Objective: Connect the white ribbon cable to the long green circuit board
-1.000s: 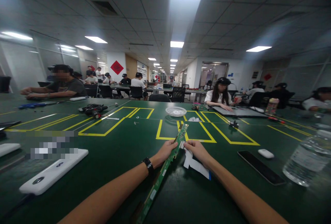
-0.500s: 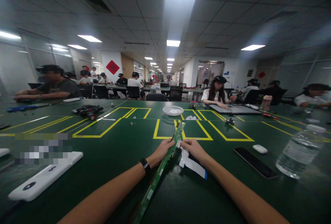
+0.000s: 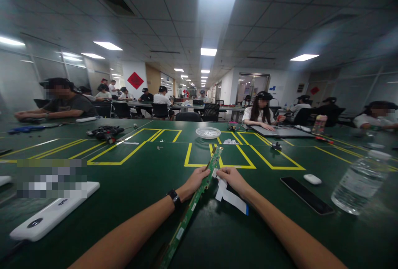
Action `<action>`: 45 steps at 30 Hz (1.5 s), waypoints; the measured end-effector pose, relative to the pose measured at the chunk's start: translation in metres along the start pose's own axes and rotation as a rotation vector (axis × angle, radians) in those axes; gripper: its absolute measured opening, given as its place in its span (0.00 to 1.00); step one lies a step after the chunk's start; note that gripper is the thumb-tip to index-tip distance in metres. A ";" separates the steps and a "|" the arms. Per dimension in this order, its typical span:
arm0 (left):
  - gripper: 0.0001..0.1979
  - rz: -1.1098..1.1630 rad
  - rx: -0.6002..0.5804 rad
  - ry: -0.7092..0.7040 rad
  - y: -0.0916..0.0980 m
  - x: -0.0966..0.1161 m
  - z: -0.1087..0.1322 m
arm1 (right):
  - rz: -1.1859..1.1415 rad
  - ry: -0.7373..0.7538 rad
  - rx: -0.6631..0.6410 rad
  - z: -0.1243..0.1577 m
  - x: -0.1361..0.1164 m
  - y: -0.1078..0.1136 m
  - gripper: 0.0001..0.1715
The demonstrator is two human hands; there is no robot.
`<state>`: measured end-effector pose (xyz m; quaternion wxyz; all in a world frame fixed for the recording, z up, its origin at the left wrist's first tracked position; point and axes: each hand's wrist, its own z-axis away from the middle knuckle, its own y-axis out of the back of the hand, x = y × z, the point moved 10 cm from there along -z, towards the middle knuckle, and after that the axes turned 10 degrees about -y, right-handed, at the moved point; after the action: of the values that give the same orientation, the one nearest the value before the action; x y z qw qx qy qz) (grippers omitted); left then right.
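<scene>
A long narrow green circuit board (image 3: 190,209) lies lengthways on the green table (image 3: 130,182), running from near my body out toward the yellow boxes. My left hand (image 3: 196,180), with a black watch on the wrist, grips the board's left edge near its far end. My right hand (image 3: 231,178) pinches a white flat ribbon (image 3: 231,197) where it meets the board's right side. The ribbon trails back under my right wrist and ends in a blue tip.
A black phone (image 3: 306,195), a small white case (image 3: 312,179) and a water bottle (image 3: 357,184) lie to the right. A white device (image 3: 52,211) sits at left. A clear plastic dish (image 3: 208,132) and tools (image 3: 105,132) lie farther out. Several people sit around the tables.
The view shifted slightly left and down from a second ago. My hands keep the same hold on the board and ribbon.
</scene>
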<state>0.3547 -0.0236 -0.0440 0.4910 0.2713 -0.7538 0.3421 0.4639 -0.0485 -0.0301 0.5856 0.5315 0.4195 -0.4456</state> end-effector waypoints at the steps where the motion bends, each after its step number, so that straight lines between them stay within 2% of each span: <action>1: 0.22 -0.004 -0.001 0.004 0.000 -0.001 0.000 | -0.006 0.001 -0.004 -0.001 0.001 0.000 0.21; 14: 0.22 -0.113 -0.030 -0.014 0.001 -0.002 0.002 | -0.010 -0.023 0.003 -0.003 0.005 -0.002 0.21; 19: 0.19 -0.301 -0.078 -0.140 -0.010 0.020 0.008 | 0.028 0.048 -0.025 -0.001 0.000 -0.003 0.21; 23: 0.20 -0.349 -0.110 -0.175 -0.015 0.028 0.010 | 0.071 0.056 -0.016 -0.001 0.001 -0.004 0.19; 30: 0.21 -0.387 -0.130 -0.171 -0.015 0.019 0.009 | 0.114 0.098 -0.011 0.004 -0.008 -0.005 0.19; 36: 0.21 -0.331 -0.132 -0.181 -0.017 0.021 0.009 | 0.192 0.114 -0.001 0.006 -0.013 -0.004 0.21; 40: 0.23 -0.242 -0.114 -0.051 -0.014 0.008 0.006 | 0.167 0.060 -0.021 0.000 -0.009 -0.003 0.22; 43: 0.23 -0.216 -0.033 -0.007 -0.003 0.002 0.004 | 0.212 0.033 0.006 -0.008 -0.004 0.016 0.23; 45: 0.21 -0.227 0.077 -0.049 0.010 0.007 0.001 | 0.290 0.029 0.103 -0.012 0.000 0.045 0.23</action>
<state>0.3440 -0.0192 -0.0405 0.4970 0.3819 -0.7165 0.3063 0.5076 -0.0349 -0.0199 0.6098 0.6222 0.3230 -0.3696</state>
